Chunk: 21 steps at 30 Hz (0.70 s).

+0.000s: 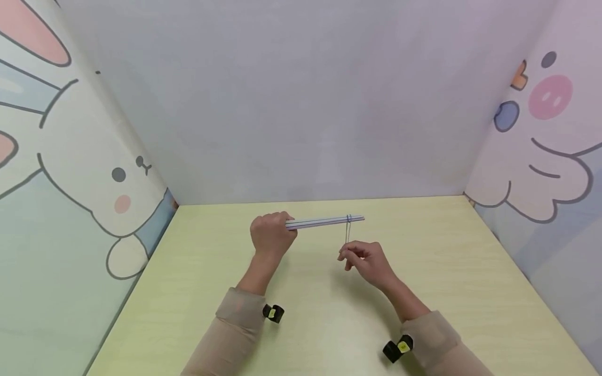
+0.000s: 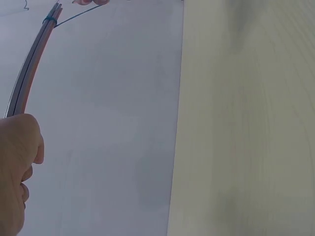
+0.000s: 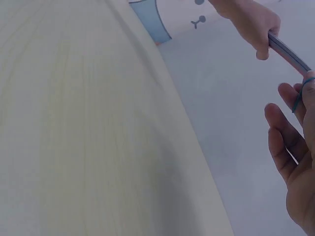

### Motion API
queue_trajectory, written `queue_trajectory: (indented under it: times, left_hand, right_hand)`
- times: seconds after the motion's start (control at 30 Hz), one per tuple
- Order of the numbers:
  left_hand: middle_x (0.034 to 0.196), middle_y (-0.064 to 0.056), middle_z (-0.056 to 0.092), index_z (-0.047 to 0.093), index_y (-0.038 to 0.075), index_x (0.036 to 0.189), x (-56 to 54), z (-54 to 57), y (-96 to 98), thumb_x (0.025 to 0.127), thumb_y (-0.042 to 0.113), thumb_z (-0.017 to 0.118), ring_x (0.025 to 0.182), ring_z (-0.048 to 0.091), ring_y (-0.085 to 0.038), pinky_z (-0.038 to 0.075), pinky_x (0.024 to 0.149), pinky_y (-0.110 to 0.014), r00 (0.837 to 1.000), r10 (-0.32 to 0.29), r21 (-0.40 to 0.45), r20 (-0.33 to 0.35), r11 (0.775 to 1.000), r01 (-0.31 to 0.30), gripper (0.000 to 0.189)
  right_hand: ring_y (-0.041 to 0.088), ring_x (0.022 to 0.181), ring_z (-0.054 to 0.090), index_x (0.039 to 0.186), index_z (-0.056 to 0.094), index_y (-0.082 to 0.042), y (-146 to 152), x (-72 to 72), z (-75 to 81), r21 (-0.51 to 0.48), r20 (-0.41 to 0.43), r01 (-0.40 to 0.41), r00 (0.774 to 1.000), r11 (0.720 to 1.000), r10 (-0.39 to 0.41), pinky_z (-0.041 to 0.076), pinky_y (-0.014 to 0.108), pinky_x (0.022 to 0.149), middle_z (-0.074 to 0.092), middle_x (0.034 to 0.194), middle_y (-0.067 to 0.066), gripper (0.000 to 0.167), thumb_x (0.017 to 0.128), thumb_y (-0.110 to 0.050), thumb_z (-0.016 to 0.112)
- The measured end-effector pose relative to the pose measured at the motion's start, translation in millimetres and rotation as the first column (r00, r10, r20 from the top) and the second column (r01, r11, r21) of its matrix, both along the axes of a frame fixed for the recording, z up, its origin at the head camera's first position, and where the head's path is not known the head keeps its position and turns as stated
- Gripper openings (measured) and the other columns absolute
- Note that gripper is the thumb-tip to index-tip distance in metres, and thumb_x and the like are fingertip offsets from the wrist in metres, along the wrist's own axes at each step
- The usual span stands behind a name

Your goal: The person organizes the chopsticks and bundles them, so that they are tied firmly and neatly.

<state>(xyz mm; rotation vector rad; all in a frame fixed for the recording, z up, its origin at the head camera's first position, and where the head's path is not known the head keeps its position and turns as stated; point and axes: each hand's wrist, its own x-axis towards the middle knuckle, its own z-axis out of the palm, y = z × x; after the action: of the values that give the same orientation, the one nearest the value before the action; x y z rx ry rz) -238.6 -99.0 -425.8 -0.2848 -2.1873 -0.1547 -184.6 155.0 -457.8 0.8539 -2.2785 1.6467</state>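
Observation:
My left hand (image 1: 273, 233) grips a bundle of slim, pale chopsticks (image 1: 320, 222) at one end, its fingers curled round them. They point to the right, close to level, above the table. Near their free end a thin teal rubber band (image 2: 49, 20) loops round the bundle. My right hand (image 1: 370, 262) is below that end, pinching the stretched loop of the band between thumb and finger and pulling it down toward me. In the right wrist view the band (image 3: 297, 102) runs over the fingers of the right hand, and the other fingers (image 3: 280, 120) are loosely bent.
A light wood-grain table (image 1: 188, 271) lies under both hands. Behind it rises a plain grey-white wall (image 1: 301, 104). Side panels carry cartoon animals, a rabbit (image 1: 94, 177) on the left and a pink-nosed figure (image 1: 550, 96) on the right. Small black devices (image 1: 274, 313) sit at both sleeve cuffs.

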Motion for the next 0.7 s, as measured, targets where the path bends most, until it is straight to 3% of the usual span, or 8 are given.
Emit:
queue_trajectory:
  times: [0.13, 0.23, 0.3, 0.4, 0.53, 0.7]
  left_hand:
    - [0.044, 0.004, 0.04, 0.056, 0.017, 0.051, 0.2, 5.3, 0.5, 0.066, 0.007, 0.067, 0.048, 0.018, -0.013, 0.016, 0.044, -0.028, 1.0, 0.003, -0.003, 0.008, 1.0, -0.003, 0.021]
    - [0.044, 0.004, 0.039, 0.056, 0.017, 0.051, 0.3, 7.6, 0.9, 0.067, 0.006, 0.067, 0.048, 0.018, -0.013, 0.017, 0.043, -0.029, 1.0, -0.006, 0.008, 0.005, 1.0, 0.006, 0.021]
    - [0.044, 0.005, 0.037, 0.055, 0.018, 0.051, 0.2, 7.2, 1.4, 0.066, 0.006, 0.066, 0.049, 0.018, -0.013, 0.016, 0.043, -0.028, 1.0, -0.011, 0.02, 0.015, 1.0, 0.01, 0.022]
    - [0.045, 0.006, 0.032, 0.05, 0.018, 0.049, 0.7, 5.5, 2.3, 0.065, 0.005, 0.065, 0.05, 0.016, -0.012, 0.013, 0.043, -0.027, 0.999, -0.004, 0.038, 0.042, 0.999, 0.002, 0.025]
    - [0.046, 0.006, 0.029, 0.049, 0.018, 0.049, 1.7, 4.5, 4.0, 0.065, 0.005, 0.064, 0.051, 0.015, -0.013, 0.013, 0.044, -0.028, 0.998, 0.015, 0.052, 0.068, 0.998, -0.018, 0.026]
    - [0.046, 0.007, 0.031, 0.054, 0.019, 0.05, 2.0, 4.9, 7.2, 0.064, 0.005, 0.065, 0.051, 0.015, -0.012, 0.013, 0.044, -0.027, 0.998, 0.013, 0.037, 0.068, 0.999, -0.015, 0.023]
  right_hand:
    - [0.021, 0.056, 0.066, 0.094, 0.074, 0.002, 4, -7.5, -11.6, -0.033, -0.007, -0.02, 1.0, 0.999, 0.02, 0.052, 0.025, 0.057, 0.073, 0.081, 0.013, 0.021, 0.093, 0.016, 0.058]
    - [0.02, 0.058, 0.066, 0.112, 0.075, -0.003, 4, -7.5, -12.5, -0.093, -0.084, -0.113, 0.991, 0.989, 0.105, 0.053, 0.026, 0.059, 0.072, 0.082, 0.016, 0.026, 0.094, 0.01, 0.061]
    - [0.02, 0.06, 0.066, 0.13, 0.068, -0.007, 0, -4.5, -9.1, -0.143, -0.138, -0.183, 0.977, 0.973, 0.164, 0.051, 0.029, 0.056, 0.07, 0.083, 0.02, 0.034, 0.097, -0.002, 0.063]
    - [0.017, 0.061, 0.066, 0.153, 0.044, -0.01, -7, 0.9, -3.5, -0.223, -0.163, -0.234, 0.966, 0.946, 0.2, 0.048, 0.032, 0.053, 0.068, 0.085, 0.02, 0.06, 0.097, -0.024, 0.062]
    - [0.011, 0.062, 0.067, 0.161, 0.016, -0.006, -19, 6.6, -3.1, -0.357, -0.153, -0.171, 0.98, 0.918, 0.124, 0.05, 0.024, 0.055, 0.07, 0.093, 0.007, 0.079, 0.099, -0.032, 0.057]
    - [0.009, 0.059, 0.066, 0.163, 0.007, -0.011, -33, 13.2, -7.0, -0.548, -0.091, -0.053, 0.996, 0.835, 0.004, 0.054, 0.022, 0.06, 0.072, 0.101, 0.0, 0.075, 0.104, -0.026, 0.051]
